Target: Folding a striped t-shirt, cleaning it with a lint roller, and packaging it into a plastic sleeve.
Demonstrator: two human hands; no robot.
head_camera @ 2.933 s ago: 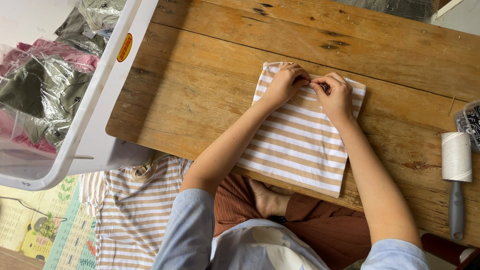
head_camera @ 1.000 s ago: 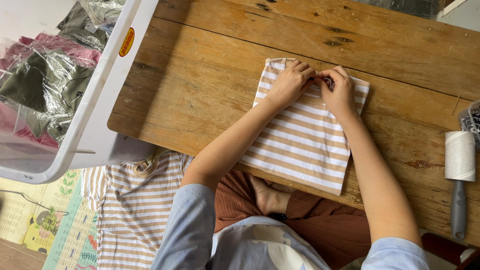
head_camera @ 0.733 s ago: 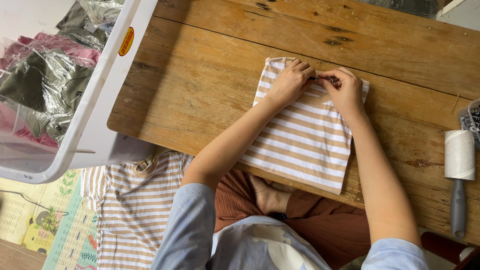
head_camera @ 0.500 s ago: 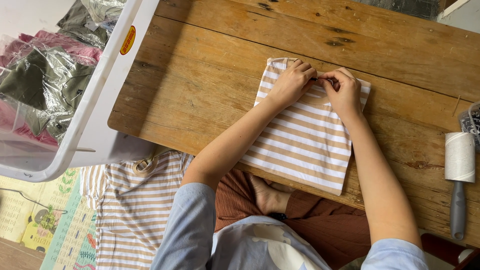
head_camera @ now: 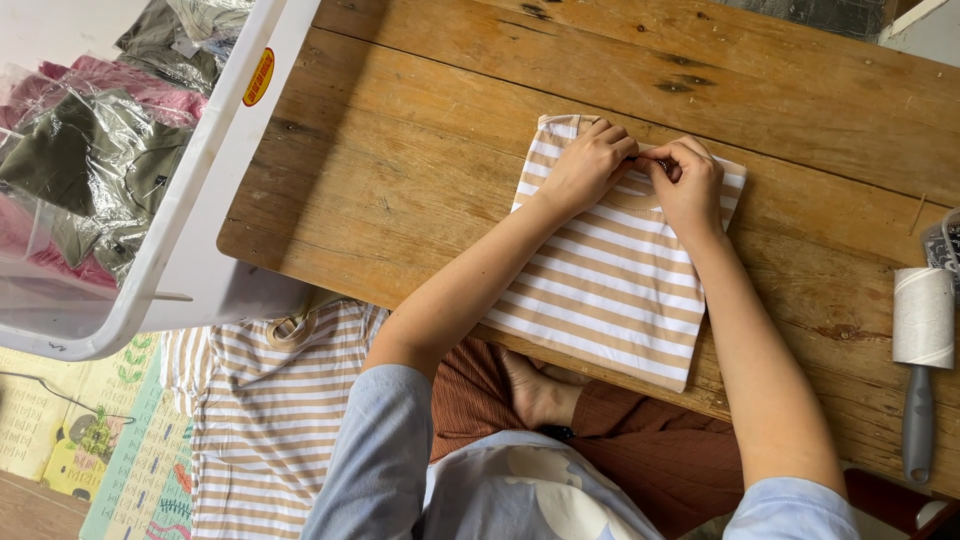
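Note:
A folded tan-and-white striped shirt [head_camera: 612,290] lies on the wooden table [head_camera: 420,150], its lower edge hanging a little over the near side. My left hand [head_camera: 590,165] rests on the shirt's far end at the collar, fingers curled and pinching the fabric. Right beside it, my right hand [head_camera: 685,180] pinches the same collar area, fingertips meeting those of the left. What sits between the fingertips is too small to make out.
A white plastic bin [head_camera: 215,170] with bagged clothes stands at the left, touching the table's edge. More striped shirts [head_camera: 265,420] lie on the floor below. A lint roller [head_camera: 920,350] lies at the table's right end. My legs are under the table.
Both hands stay at the shirt's collar with only slight finger movements; the shirt has not shifted.

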